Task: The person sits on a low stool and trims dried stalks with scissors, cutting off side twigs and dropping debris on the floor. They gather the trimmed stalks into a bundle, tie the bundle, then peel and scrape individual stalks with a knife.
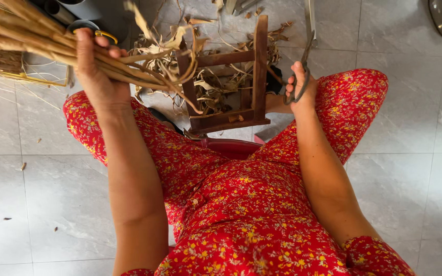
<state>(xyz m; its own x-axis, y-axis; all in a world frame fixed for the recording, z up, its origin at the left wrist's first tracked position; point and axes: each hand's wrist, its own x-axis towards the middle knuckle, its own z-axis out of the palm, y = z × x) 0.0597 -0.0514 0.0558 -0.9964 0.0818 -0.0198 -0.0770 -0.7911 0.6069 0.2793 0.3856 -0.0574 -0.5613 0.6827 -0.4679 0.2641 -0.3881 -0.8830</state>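
A: Left hand (95, 76), upper left of the frame?

B: Fingers (85, 38) wrapped tight round a bundle of dried stalks (37, 38). Held up off the floor, long axis running from the upper left corner down toward the middle, loose leafy ends fraying out over the small wooden frame (231, 87).

A: And the right hand (300, 87)?

B: Right of centre, resting by the knee. Fingers threaded through the handles of dark metal scissors (305, 51), closed on them. Blades pointing up toward the top edge; whether parted or together, cannot tell, too thin and dark against the tiles.

A: Which way from scissors to stalks?

B: Leftward across the frame. Cut ends of the bundle lying nearer the middle, over the wooden frame, so between the two hands. Scissors roughly upright, bundle slanting, the two axes crossing at an angle rather than lying parallel. Well apart, not touching.

A: Nearer hand to the stalk tips?

B: Left, gripping them already; right only near, past the far post of the frame.

A: Round about?

B: Heap of dry leaf scraps (216, 76) inside and behind the wooden frame. Grey tiled floor (52, 194) with a few stray bits. Red flowered clothing (251, 214) filling the lower middle, a red stool edge (231, 145) showing between the knees.
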